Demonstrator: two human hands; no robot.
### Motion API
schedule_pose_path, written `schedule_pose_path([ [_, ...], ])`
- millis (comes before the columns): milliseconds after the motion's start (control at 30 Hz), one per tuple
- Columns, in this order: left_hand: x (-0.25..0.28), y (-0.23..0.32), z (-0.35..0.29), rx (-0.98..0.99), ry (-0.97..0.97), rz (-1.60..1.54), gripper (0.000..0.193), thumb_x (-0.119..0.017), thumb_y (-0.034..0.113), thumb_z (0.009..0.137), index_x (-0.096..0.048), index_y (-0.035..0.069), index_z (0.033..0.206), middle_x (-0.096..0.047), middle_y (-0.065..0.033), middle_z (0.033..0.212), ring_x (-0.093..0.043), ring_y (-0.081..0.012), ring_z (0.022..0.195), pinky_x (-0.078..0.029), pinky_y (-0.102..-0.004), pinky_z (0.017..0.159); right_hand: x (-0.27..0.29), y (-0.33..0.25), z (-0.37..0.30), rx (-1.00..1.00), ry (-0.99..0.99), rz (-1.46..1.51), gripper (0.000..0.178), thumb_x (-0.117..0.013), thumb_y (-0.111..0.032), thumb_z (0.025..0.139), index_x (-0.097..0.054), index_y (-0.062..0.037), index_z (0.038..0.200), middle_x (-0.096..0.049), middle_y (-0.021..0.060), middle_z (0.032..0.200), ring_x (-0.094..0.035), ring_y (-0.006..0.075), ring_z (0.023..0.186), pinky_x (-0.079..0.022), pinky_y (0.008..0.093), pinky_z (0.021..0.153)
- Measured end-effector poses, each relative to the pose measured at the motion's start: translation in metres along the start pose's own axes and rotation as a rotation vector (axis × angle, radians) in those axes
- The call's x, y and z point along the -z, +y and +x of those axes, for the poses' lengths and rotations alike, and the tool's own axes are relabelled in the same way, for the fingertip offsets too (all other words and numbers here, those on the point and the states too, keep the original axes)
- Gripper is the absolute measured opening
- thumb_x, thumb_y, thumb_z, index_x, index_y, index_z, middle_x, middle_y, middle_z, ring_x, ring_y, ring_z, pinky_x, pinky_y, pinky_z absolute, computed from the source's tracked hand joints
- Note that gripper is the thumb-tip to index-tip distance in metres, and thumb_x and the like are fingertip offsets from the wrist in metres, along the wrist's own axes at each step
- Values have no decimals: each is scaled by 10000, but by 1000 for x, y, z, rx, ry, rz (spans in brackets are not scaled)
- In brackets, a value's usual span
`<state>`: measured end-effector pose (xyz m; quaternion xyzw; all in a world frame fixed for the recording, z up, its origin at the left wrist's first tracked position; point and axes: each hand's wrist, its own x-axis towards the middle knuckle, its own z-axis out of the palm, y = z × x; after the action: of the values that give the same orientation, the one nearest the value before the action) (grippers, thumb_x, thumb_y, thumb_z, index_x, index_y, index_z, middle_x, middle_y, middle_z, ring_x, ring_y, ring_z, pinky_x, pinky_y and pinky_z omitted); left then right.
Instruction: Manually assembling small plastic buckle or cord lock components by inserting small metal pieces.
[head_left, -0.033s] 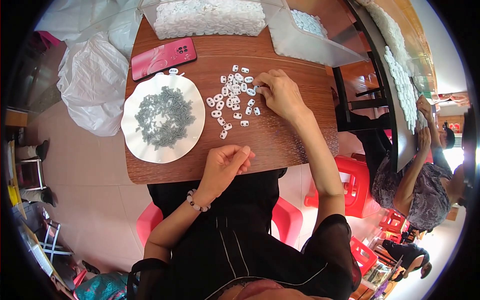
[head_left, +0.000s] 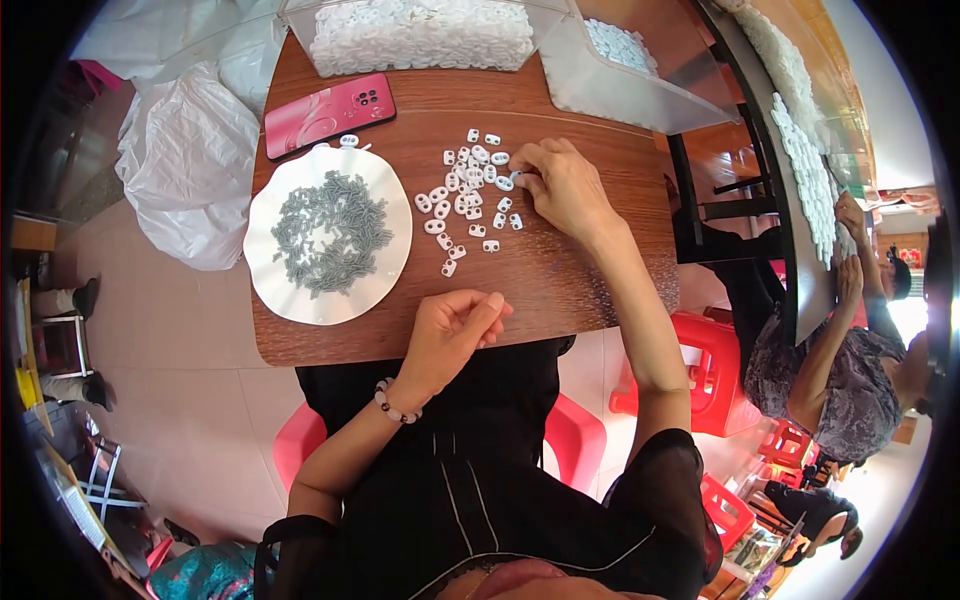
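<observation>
Many small white two-holed plastic pieces (head_left: 470, 180), like cord locks, lie in a loose cluster on the brown wooden table (head_left: 540, 285). My right hand (head_left: 563, 185) reaches to the cluster's right edge, thumb and forefinger closed on one small white piece. Above the table's near edge, my left hand (head_left: 455, 330) has its fingers curled and the thumb drawn in against them. Whether anything is in it does not show. Left of the cluster, a white wavy-rimmed plate (head_left: 385, 262) bears a heap of small grey cylindrical pieces (head_left: 335, 235) that look like springs.
A pink phone (head_left: 330, 117) lies behind the plate. Clear bins (head_left: 420, 40) of white pieces line the far edge, with another bin (head_left: 640, 100) to their right. A white plastic bag (head_left: 185, 170) stands left. A co-worker (head_left: 840, 370) handles white pieces at a table on the right.
</observation>
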<state>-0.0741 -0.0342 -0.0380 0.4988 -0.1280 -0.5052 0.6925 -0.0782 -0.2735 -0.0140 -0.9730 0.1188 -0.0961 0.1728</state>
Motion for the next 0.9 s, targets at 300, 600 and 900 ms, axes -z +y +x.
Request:
schedule_pose_path([
  [300,-2,23,-13,-184,-16,170,156,-577,97,929,-663,-25,971,-622,-6,779,-543,-39,682,-441,-184,609,-4,2,-13,-29,64,23,110,-662,-83,809,-579,-41,867,-601,117,779,-569,313,806,-457,404,700],
  [600,60,84,-11,-586,574,1154,146,-625,59,822,-602,34,965,-565,-103,864,-547,-257,758,-458,-365,688,8,-14,-45,-153,169,271,75,-660,-80,837,-627,-13,843,-591,94,719,-543,176,659,-435,295,604],
  [900,107,100,-2,-345,562,1379,131,-637,57,803,-603,11,921,-573,-144,843,-577,-311,724,-444,-412,666,5,-45,-70,-95,121,413,79,-680,-61,820,-624,-6,832,-583,70,717,-519,168,657,-423,282,607],
])
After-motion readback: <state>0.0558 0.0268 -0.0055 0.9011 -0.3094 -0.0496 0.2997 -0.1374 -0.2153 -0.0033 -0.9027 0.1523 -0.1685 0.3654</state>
